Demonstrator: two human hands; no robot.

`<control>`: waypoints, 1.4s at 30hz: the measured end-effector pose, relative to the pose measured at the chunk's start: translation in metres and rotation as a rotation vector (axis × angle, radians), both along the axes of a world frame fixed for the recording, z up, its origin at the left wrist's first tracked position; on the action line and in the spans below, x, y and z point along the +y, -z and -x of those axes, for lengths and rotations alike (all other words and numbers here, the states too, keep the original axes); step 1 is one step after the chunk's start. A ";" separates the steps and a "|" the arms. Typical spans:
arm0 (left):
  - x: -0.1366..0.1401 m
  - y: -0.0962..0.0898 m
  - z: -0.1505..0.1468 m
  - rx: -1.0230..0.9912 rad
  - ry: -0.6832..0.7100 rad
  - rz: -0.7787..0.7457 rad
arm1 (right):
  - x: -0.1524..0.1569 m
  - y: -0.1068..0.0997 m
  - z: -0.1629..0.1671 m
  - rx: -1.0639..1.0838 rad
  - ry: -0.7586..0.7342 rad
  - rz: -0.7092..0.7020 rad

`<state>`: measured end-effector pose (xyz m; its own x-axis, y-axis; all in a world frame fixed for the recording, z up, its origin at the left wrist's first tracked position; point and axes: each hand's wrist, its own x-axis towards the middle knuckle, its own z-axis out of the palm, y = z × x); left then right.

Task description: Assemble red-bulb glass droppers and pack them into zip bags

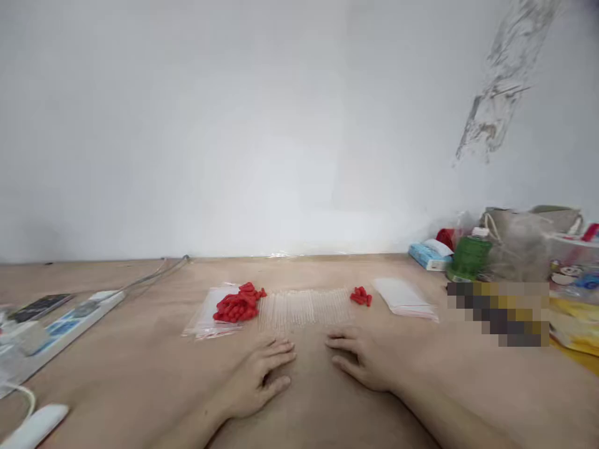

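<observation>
Sticks (303, 307) just beyond the fingers (281, 360)

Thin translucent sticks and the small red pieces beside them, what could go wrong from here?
Your left hand and right hand rest close to the thin translucent sticks; a forward nudge might disarrange the row.

The larger heap of small red pieces rests on flat, clear plastic bags; tugging a bag could scatter it.

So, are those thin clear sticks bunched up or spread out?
Spread out: the clear sticks lie side by side in a wide row on the table.
</observation>
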<state>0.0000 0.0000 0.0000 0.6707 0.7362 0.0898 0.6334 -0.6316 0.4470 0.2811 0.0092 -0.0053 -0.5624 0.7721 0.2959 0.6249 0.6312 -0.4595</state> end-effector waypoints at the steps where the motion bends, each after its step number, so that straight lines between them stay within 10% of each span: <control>1: 0.000 0.000 0.000 -0.009 0.002 0.001 | 0.000 0.001 0.000 0.003 -0.001 0.003; 42: 0.002 0.001 -0.001 -0.018 0.025 -0.046 | 0.005 0.012 -0.001 0.072 -0.041 -0.047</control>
<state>0.0009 0.0015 -0.0007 0.6869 0.7140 0.1353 0.6091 -0.6672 0.4287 0.2816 0.0137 -0.0177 -0.5688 0.7334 0.3723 0.5646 0.6773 -0.4717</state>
